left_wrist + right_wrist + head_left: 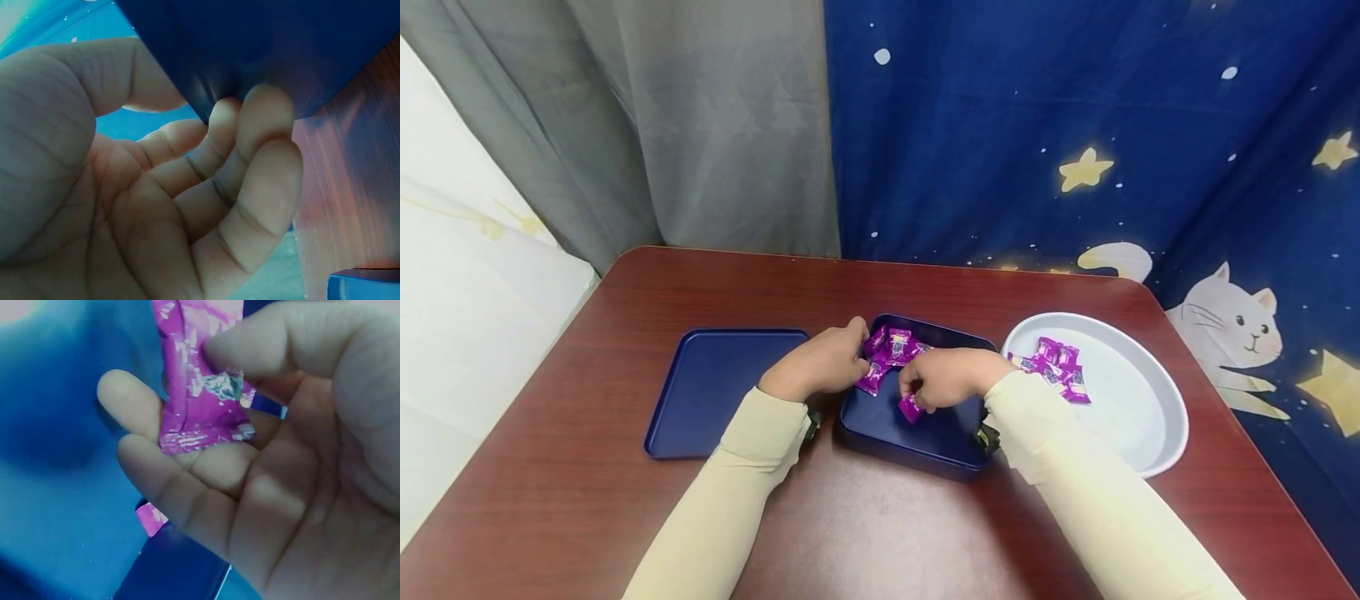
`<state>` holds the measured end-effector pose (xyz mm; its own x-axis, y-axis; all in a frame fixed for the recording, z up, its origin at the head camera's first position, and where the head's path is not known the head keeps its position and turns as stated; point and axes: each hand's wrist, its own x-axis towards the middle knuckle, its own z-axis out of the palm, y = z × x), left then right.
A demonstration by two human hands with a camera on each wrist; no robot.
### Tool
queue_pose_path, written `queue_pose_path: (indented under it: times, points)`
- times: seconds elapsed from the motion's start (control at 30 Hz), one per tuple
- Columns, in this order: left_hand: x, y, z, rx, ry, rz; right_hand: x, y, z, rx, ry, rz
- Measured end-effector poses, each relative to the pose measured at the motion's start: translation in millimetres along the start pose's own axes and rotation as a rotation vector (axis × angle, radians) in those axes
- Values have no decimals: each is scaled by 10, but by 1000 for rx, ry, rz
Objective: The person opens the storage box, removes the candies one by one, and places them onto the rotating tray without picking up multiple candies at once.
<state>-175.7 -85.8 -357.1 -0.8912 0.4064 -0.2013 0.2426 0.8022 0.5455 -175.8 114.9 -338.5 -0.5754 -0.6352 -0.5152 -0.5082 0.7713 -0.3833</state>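
In the head view, a dark blue rectangular box [910, 454] stands in the middle of the table. Several purple candy packets [898, 344] lie together at its far left end. My left hand [823, 364] grips the box's left wall; the left wrist view has the thumb over the rim and the fingers [269, 181] against the outside. Over the inside of the box, my right hand [953, 377] pinches a purple candy packet [203, 394] between thumb and fingers. Its lower end shows below the fingertips in the head view.
To the right is a white round tray [1172, 417], partly behind my right sleeve, with several purple packets [1063, 371] on it. A flat dark blue lid [726, 392] lies left of the box. Curtains [940, 167] hang behind the table's far edge.
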Motion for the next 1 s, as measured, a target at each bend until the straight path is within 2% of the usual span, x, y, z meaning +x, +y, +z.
queue_pose_path:
  times: [0.13, 0.23, 0.4, 0.63, 0.8, 1.0]
  points:
    - [4, -3, 3, 2, 2, -2, -6, 38, -14, 18, 74, -76]
    - [4, -3, 9, -1, 3, 4, -32, 67, -8, 48, 101, -95]
    - [-1, -16, 21, -8, 3, -1, -59, 134, 33, 113, 148, -100]
    - [-1, -31, 13, 13, 16, 13, -92, 218, 50, 144, 286, -129]
    - [11, -24, -1, 17, 15, 9, -154, 268, 23, 215, 335, -123]
    - [15, -23, 5, 11, 10, 10, -209, 339, 46, 241, 436, -98]
